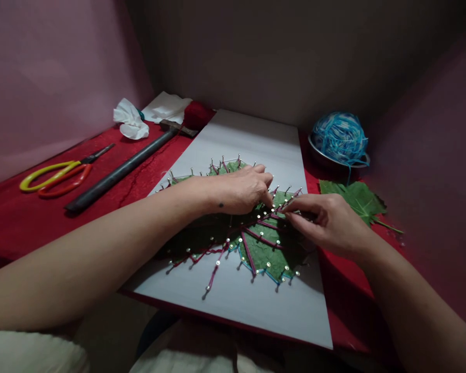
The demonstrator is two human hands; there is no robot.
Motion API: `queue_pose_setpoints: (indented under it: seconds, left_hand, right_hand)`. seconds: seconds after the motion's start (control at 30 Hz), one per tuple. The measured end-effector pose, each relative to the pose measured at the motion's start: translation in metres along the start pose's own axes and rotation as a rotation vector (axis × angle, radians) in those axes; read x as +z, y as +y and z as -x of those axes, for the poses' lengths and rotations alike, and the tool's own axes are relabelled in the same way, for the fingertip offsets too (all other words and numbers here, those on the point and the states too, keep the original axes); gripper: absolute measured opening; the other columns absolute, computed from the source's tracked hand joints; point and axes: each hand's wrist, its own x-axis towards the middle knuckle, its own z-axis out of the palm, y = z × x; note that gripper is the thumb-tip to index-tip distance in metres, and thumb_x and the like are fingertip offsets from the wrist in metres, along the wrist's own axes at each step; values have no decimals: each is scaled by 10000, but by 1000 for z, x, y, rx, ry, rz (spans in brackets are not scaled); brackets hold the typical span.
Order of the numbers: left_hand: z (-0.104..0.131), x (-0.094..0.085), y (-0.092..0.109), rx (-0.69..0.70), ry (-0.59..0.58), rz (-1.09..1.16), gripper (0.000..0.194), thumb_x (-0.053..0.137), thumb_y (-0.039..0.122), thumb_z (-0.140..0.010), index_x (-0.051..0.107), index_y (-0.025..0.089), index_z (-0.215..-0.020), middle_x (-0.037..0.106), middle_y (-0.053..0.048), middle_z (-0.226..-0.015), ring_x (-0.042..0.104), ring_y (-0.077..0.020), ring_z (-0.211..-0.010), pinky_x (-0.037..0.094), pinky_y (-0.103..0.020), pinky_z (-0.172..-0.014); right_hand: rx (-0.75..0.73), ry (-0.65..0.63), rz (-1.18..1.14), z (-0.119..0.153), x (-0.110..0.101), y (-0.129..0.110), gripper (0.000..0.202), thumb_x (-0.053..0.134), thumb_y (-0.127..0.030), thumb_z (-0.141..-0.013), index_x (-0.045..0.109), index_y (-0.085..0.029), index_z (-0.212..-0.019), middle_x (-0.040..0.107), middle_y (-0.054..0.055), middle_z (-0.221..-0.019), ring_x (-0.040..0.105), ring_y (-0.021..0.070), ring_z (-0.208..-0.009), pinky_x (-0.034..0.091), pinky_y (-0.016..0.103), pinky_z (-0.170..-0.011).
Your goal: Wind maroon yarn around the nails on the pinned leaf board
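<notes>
Nail-studded leaf (262, 259), lying on the middle of a pale board (256, 311), with metal nails (218, 263) upright around its edge and along its veins. Purple thread (248, 254) runs along the veins; blue thread (272, 276) follows part of the near edge. Step in hand, as judged: fine adjustment of purple thread among the nails right of centre. The next move appears to call for precise fingertip control between closely set nails, without snagging nearby strands.

Left hand (243, 189): over the leaf, index finger directed down to the nails, the other visible fingers bent; thumb hidden, grip cannot be told. Right hand (330, 220): thumb and index finger brought near each other beside the same nails; whether thread lies between them cannot be told.

Outward, to the right: one blue yarn ball (339, 137) in one metal bowl (318, 154), and one loose leaf (359, 199). To the left, on one red-covered table (23, 223): one hammer (120, 171), one pair of scissors (91, 158), one red yarn ball (197, 115) and two white crumpled pieces (132, 122). Counts at centre: one board, one leaf, two thread colours; nails numerous, partly hidden, not countable exactly
</notes>
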Motion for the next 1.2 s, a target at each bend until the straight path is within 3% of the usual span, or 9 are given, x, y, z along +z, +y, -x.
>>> queue_pose_setpoints:
  seconds: [0.1,0.37,0.77,1.0,1.2]
  left_hand:
    - [0,-1,2,-16,-10,1,348,436,119,-897,721,307,-969,519,-49,-841,387,-206,-853,263,-297,-716]
    - [-1,-2,2,-47,-23,14,352,441,125,-908,704,310,-1049,530,-52,-855,390,-204,-862,257,-303,-717]
    - [-2,5,2,-80,21,30,370,443,87,-859,713,304,-989,536,-58,-880,406,-210,-876,278,-334,-776]
    - [-4,1,8,-217,-78,90,494,449,19,-773,680,338,-1072,556,-54,-912,440,-220,-918,289,-366,-807]
    - [-4,-2,21,-219,19,87,333,423,139,-854,715,252,-966,561,-72,-911,448,-223,-928,303,-377,-846]
  right_hand:
    - [100,11,-84,-2,-2,0,195,536,-229,-769,724,-183,-795,677,21,-672,567,123,-590,390,237,-524]
    - [198,78,-13,-7,-1,4,156,572,-243,-739,720,-194,-720,657,-3,-592,549,109,-545,384,219,-527]
    - [209,136,171,-13,8,12,157,575,-217,-750,725,-210,-704,704,23,-703,589,143,-624,405,251,-596]
    - [207,114,235,-14,10,13,176,568,-216,-767,734,-205,-711,708,36,-719,590,149,-620,408,261,-595]
    - [249,87,384,-15,10,6,198,560,-218,-774,756,-212,-749,724,51,-736,599,168,-632,349,274,-556]
